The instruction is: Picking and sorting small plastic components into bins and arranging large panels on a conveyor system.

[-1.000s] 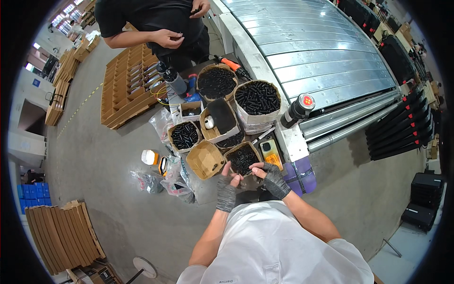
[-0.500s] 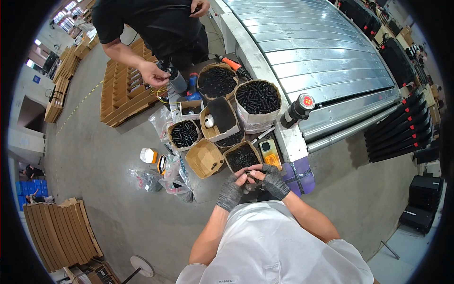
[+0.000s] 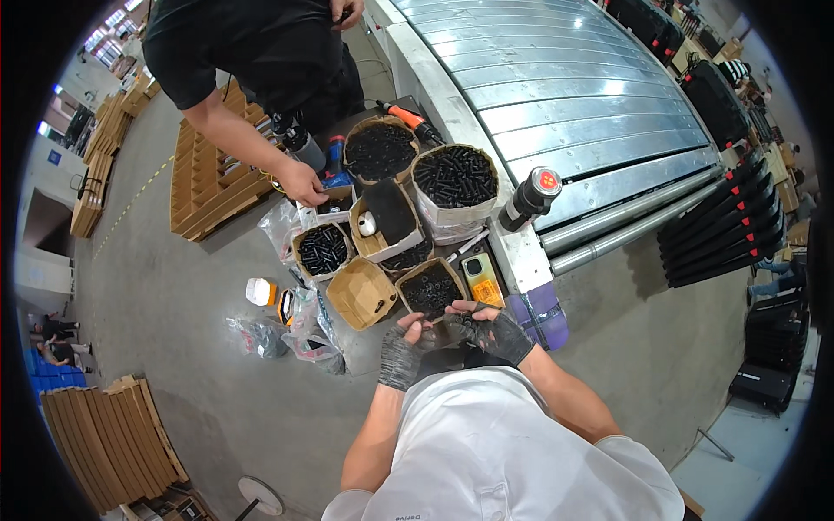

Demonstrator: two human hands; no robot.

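In grey fingerless gloves, both my hands are at the near edge of an open carton of small black rings (image 3: 432,286). My left hand (image 3: 403,352) has thumb and fingertips pressed together; whatever is between them is too small to make out. A short way to its right, my right hand (image 3: 497,335) is turned palm up with fingers curled around small dark pieces, like the rings. Left of the ring carton is a nearly bare carton (image 3: 352,300) with a couple of black pieces inside. A phone (image 3: 480,276) with an orange label lies to the right of the rings.
Several cartons of black cylindrical parts (image 3: 455,176) stand farther back. A slatted metal conveyor (image 3: 556,78) runs at the right, with a black cylindrical tool (image 3: 530,200) on its edge. A co-worker's hand (image 3: 301,181) reaches into a small white box. Plastic bags (image 3: 308,326) lie at left.
My hands have parted; the left shifted left and the right turned palm up. The co-worker's hand moved from a grey cylinder to the small white box. The whole view shifted slightly.
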